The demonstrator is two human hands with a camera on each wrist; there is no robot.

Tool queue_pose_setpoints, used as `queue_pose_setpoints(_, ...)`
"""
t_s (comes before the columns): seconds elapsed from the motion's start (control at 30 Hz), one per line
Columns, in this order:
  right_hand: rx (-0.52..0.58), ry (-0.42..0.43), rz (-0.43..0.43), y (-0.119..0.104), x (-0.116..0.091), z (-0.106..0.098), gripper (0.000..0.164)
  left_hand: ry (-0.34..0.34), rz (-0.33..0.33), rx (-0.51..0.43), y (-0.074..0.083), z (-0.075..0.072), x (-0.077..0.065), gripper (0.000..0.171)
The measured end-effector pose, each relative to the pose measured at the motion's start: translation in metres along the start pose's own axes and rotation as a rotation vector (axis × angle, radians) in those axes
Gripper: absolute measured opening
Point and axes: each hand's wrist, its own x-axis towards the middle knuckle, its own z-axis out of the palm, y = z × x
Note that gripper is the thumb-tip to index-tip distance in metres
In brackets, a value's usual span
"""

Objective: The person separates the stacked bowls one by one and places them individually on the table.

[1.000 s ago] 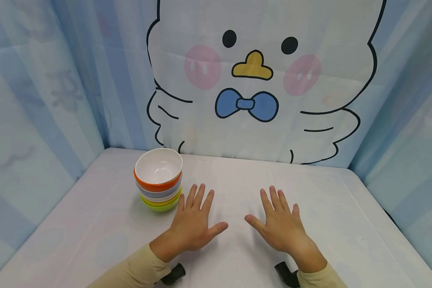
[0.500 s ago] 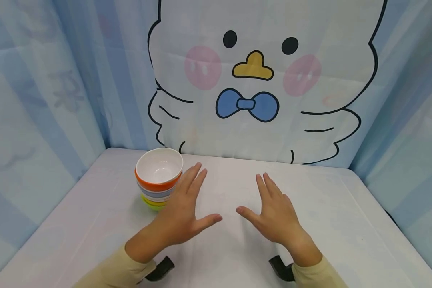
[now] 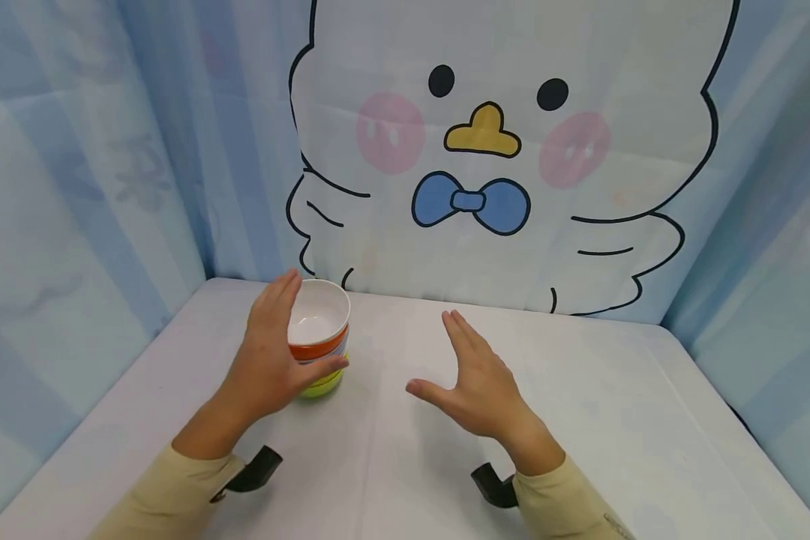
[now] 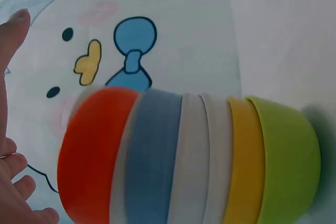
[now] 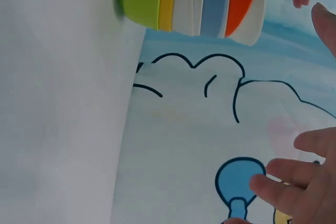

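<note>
Left hand (image 3: pixel 266 356) raised, its fingers stretched out and thumb spread wide, grips nothing as it hovers at a stack of bowls (image 3: pixel 324 330). Seen from the head camera, the stack lies just beyond that hand and slightly to its right; the fingers pass across its left side, the thumb across its front. Whether any fingertip touches the stack cannot be told. Upright on its base, the stack has its long axis vertical, and its top mouth faces up, level with the fingers or close to it in the left-wrist view.

Well apart, to the right of the stack, the right hand (image 3: pixel 479 382) also hangs with fingers straight and thumb out, holding nothing. By position, the left is clearly the nearer of the two, and the better placed for the bowls.

Rounded and smooth-walled, the nested bowls look like hard, glossy plastic: a white interior over an orange band, then grey-blue, two whites, yellow and a lime-green base. Beneath the stack spreads a pale, smooth-covered table (image 3: pixel 391 465). Behind it hangs soft, lightly creased fabric, a backdrop (image 3: pixel 472 262) printed with a cartoon bird. Toward the wearer from the stack, beige sleeves (image 3: pixel 162 487) meet curved black fittings (image 3: pixel 253 471) at both wrists.
</note>
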Motion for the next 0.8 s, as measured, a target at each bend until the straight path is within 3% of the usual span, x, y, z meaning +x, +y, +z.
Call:
queue_pose_setpoints(0.17,0.048,0.005,-0.046,-0.013,0.010,0.005,0.103,-0.061,-0.127,-0.077,-0.017,-0.005,0.002,0.114)
queue_pose_setpoints(0.4,0.123,0.025,-0.106,-0.024,0.028,0.016,0.097,-0.109,-0.331,-0.306,-0.039,0.000,0.003,0.125)
queue_pose_setpoints(0.57,0.206,-0.006,-0.137,-0.027,0.042,0.024,0.093,-0.123,-0.404,-0.390,-0.049,0.008,0.004,0.128)
queue_pose_setpoints(0.8,0.302,-0.083,-0.183,-0.036,0.061,0.038,0.089,-0.121,-0.456,-0.394,-0.052,0.010,0.001,0.125)
